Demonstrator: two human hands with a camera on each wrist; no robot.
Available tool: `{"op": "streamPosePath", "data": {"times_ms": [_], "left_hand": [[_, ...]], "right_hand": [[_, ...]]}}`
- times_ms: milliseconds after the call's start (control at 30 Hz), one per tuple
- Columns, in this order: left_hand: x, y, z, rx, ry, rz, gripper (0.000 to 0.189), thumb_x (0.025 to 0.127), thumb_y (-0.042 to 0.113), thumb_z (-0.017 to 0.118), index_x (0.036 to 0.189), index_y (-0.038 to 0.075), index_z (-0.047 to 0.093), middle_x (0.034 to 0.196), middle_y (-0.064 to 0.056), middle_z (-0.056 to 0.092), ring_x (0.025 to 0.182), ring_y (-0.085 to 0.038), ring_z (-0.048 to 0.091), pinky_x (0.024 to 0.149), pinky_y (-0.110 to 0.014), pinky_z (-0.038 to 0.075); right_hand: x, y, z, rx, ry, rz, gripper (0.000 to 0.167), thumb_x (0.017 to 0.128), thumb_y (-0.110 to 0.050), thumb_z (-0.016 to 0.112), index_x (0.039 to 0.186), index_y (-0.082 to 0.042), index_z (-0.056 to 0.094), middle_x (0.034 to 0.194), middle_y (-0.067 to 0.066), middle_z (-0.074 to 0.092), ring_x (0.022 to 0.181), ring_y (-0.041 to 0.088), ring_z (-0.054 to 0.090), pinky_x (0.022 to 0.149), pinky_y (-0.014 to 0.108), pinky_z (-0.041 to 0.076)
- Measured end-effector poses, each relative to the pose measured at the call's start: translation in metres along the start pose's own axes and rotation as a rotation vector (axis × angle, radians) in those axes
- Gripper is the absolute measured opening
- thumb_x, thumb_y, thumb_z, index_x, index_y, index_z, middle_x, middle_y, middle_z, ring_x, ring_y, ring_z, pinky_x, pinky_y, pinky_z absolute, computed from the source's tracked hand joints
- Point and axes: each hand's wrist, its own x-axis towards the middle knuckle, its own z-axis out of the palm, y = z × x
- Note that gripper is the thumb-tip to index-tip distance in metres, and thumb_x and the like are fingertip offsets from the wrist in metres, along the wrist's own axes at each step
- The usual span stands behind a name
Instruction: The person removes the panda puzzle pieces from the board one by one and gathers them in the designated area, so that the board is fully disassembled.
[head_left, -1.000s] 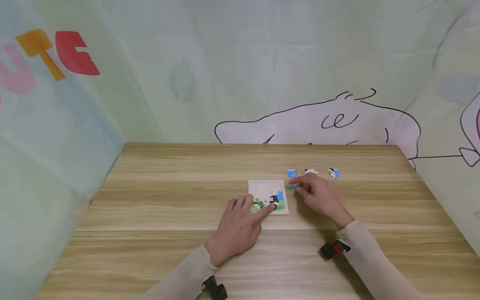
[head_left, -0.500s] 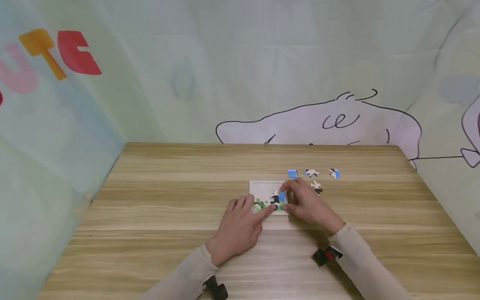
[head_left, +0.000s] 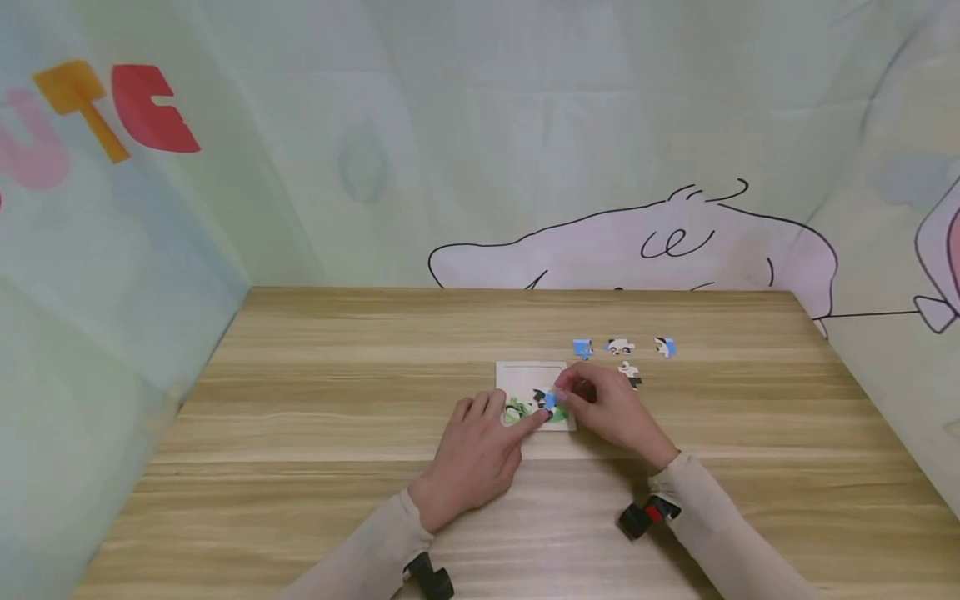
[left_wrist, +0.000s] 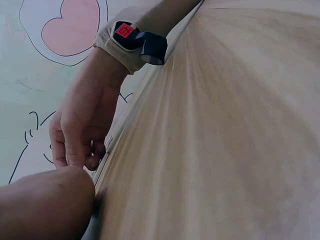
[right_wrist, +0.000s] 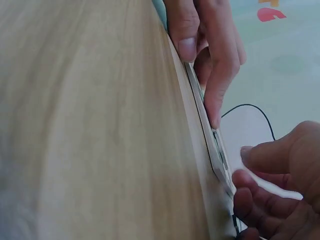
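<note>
Left fingers (right_wrist: 218, 90) on a thin pale board (right_wrist: 204, 120), right fingers (right_wrist: 270, 157) close by, contact there unclear

White square puzzle board (head_left: 528, 377) flat, partly filled; blue piece (head_left: 551, 401) at right hand (head_left: 609, 407) fingertips; four loose pieces (head_left: 619, 344) off far right.

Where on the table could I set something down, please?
One bare patch of table lies between its left edge and the left hand; another runs from the loose pieces and right sleeve to the right edge. It is crowded at the puzzle tray, where that hand and the right hand work, and around the loose pieces.
</note>
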Motion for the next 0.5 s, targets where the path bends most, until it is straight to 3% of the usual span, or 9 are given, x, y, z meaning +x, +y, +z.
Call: {"op": "streamPosePath", "data": {"times_ms": [133,300,400,500], "left_hand": [[0.0,0.0,0.0,0.01,0.017,0.003,0.053,0.105,0.034,0.057,0.157,0.046,0.053,0.106,-0.007,0.054,0.103,-0.026,0.055,0.096,-0.046,0.049],[0.0,0.0,0.0,0.016,0.04,0.007,0.054,0.104,0.033,0.058,0.156,0.046,0.054,0.104,-0.007,0.054,0.101,-0.026,0.056,0.094,-0.045,0.049],[0.0,0.0,0.001,0.012,0.044,0.009,0.053,0.103,0.033,0.059,0.155,0.045,0.055,0.104,-0.008,0.054,0.102,-0.026,0.056,0.094,-0.046,0.049],[0.0,0.0,0.001,0.009,0.046,0.009,0.053,0.103,0.032,0.059,0.154,0.046,0.055,0.105,-0.008,0.055,0.103,-0.027,0.056,0.094,-0.046,0.049]], "right_hand": [[0.002,-0.006,0.006,-0.086,0.018,0.012,0.015,0.098,-0.02,0.078,0.109,-0.011,0.079,0.089,0.001,0.069,0.076,0.012,0.055,0.068,0.025,0.045],[0.003,-0.013,0.012,-0.189,0.054,0.036,0.015,0.093,-0.021,0.083,0.103,-0.011,0.08,0.096,0.006,0.068,0.079,0.013,0.052,0.071,0.029,0.04],[0.004,-0.016,0.014,-0.17,0.063,0.07,0.012,0.092,-0.018,0.084,0.1,-0.012,0.078,0.094,0.006,0.069,0.078,0.014,0.052,0.072,0.03,0.038],[0.003,-0.016,0.014,-0.084,0.072,0.093,0.01,0.094,-0.014,0.081,0.102,-0.012,0.076,0.09,0.004,0.071,0.077,0.013,0.056,0.072,0.028,0.043]]}}
